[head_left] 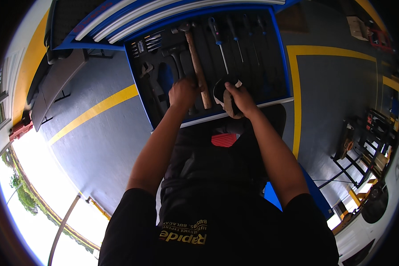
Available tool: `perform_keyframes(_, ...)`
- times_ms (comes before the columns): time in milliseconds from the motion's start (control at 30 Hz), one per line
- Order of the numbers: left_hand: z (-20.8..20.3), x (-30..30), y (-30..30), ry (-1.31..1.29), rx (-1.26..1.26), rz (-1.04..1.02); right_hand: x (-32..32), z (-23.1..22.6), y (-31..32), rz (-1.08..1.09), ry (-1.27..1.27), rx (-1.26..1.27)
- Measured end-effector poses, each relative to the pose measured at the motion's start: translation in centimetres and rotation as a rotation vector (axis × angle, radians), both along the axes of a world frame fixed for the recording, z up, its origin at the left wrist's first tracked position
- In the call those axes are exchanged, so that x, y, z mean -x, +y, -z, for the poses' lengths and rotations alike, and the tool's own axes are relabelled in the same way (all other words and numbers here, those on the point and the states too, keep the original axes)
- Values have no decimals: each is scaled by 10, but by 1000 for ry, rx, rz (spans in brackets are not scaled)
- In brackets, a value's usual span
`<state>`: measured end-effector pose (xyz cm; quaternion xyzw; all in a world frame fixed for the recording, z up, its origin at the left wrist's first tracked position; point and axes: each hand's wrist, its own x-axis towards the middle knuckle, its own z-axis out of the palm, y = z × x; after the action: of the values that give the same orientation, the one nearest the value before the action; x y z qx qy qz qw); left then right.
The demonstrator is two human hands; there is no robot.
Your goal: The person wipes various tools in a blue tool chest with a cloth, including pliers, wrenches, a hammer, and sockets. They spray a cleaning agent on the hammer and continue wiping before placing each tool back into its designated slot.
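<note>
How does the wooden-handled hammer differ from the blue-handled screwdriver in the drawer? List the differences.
The wooden-handled hammer has a thick tan shaft with a metal head at the far end; the blue-handled screwdriver has a dark blue grip and a thin bare metal shank. The hammer reaches nearer the drawer's front edge, ending between the left hand and right hand; the screwdriver stops short of them. Both lie flat, lengthwise, in the blue drawer.

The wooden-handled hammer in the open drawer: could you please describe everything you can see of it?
The hammer lies flat in the blue drawer, its dark metal head toward the back and its long brown wooden handle running toward the person. The handle's near end sits between the left hand and the right hand; the left hand is close beside it, but whether it touches cannot be told. Screwdrivers lie to its right.
</note>
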<state>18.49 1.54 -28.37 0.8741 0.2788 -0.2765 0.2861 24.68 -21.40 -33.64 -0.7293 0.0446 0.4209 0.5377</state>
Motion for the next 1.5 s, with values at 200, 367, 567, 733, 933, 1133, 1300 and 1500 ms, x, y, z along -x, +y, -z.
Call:
perform_keyframes(200,7,-11,-4,43,-82,42,-2,-8,2,38,32,-6)
perform_keyframes(367,0,-10,4,47,5,19,-5,-14,2,10,77,38)
perform_keyframes(567,11,13,47,-112,132,-195,-4,-10,-1,64,85,-51)
perform_keyframes(733,10,-8,124,-414,-180,-291,-4,-5,-3,32,114,-53)
perform_keyframes(933,20,-42,167,-322,-477,-43,-2,-3,-3,24,72,-15)
perform_keyframes(1133,17,-57,177,-234,-565,201,1,-6,-2,59,63,-19)
perform_keyframes(1300,29,-62,196,-182,-541,299,2,-11,1,19,0,33)
perform_keyframes(1500,40,-73,175,-149,-661,271,3,-14,1,31,-30,27)
